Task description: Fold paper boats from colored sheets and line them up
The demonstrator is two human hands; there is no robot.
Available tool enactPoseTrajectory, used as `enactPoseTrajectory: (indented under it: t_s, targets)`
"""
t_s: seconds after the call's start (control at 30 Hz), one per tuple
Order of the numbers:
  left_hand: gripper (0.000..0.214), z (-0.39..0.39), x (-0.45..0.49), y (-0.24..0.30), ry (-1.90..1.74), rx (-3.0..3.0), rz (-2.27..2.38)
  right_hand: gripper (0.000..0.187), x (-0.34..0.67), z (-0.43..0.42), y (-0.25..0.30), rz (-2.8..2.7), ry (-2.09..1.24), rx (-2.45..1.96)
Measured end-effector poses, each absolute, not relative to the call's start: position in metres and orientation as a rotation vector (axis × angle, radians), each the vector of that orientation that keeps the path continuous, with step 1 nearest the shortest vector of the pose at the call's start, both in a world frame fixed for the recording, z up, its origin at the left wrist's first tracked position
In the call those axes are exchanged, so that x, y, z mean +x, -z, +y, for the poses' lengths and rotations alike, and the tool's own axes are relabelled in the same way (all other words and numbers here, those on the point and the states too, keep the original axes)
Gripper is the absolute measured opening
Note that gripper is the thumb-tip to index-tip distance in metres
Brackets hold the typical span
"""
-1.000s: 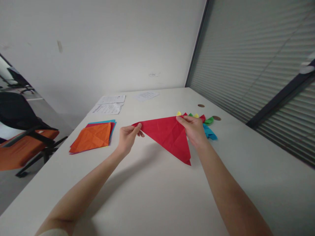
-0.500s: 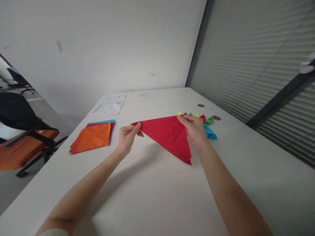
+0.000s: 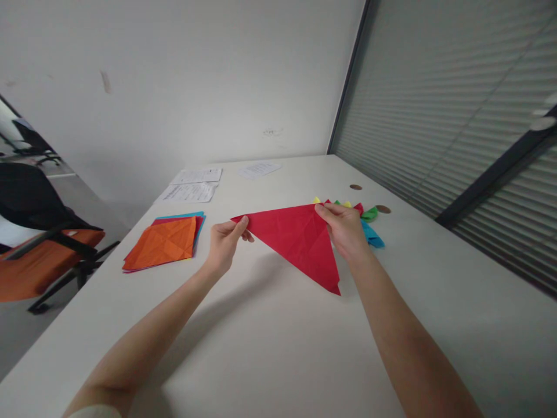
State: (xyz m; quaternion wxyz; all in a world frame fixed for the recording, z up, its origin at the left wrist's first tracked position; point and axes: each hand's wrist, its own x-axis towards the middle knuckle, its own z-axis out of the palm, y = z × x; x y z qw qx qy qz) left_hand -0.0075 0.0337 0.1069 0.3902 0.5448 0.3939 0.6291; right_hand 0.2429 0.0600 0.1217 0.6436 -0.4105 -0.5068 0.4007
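A creased red cloth point(image 3: 296, 238), doubled over into a triangle, hangs above the white table between my hands. My left hand point(image 3: 225, 241) pinches its narrow left corner between thumb and fingers. At the upper right, my right hand point(image 3: 346, 227) grips the top edge. The lowest corner of the cloth points down toward me, and a shadow falls on the table below. Behind my right hand lies a row of small folded pieces, among them a green one point(image 3: 369, 214) and a blue one point(image 3: 372, 234); my hand and the cloth partly hide the row.
A stack of flat cloths with an orange one point(image 3: 163, 241) on top lies at the left. Printed papers point(image 3: 191, 191) rest at the table's far left, and another sheet point(image 3: 260, 169) farther back. An office chair point(image 3: 47, 232) stands left of the table; window blinds point(image 3: 456, 116) line the right.
Both hands keep their hold on the red cloth. Its lower corner has dropped very slightly, and my right hand has shifted a touch to the right.
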Motion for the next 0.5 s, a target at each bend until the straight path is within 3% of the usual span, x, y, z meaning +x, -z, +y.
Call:
enactPoseTrajectory:
  t_s: [0.5]
  targets:
    - [0.037, 0.0361, -0.0086, -0.105, -1.619, 1.301, 0.974, 0.029, 0.2461, 0.0639, -0.1182, -1.117, -0.876, -0.903]
